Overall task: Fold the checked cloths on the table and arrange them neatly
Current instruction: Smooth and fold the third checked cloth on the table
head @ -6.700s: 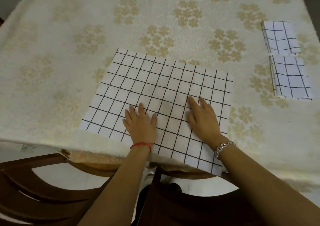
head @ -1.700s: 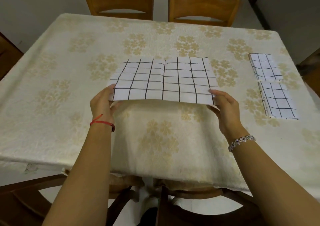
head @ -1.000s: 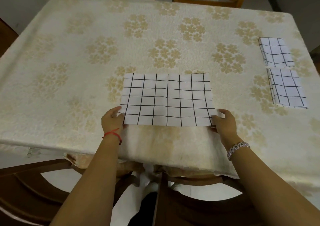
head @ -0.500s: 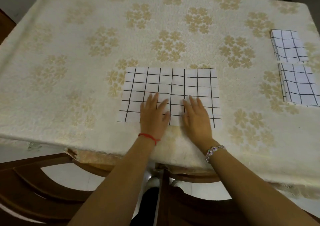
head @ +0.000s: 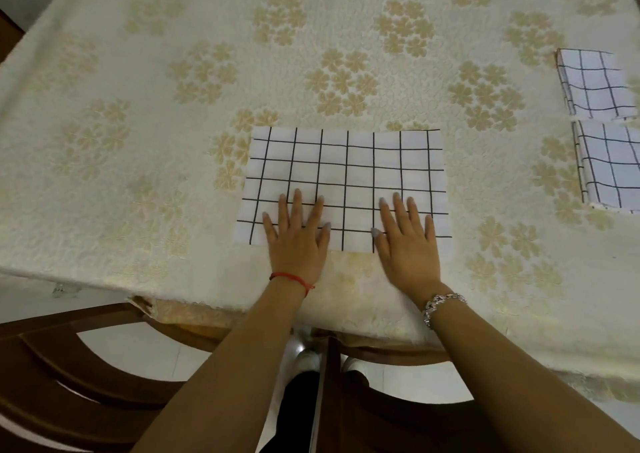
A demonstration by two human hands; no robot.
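As the checked cloth lies flat, left hand and right hand press it, fingers straight.

Wears a thin red cord round the left wrist, knotted, with a short loose end on the thumb side. Wears a silver bracelet of small glinting stones round the right wrist. Shows pale grey polish on the longish nails of left hand and right hand. Has both forearms bare down to the frame edge. Below the table edge, wears dark trousers and pale shoes.
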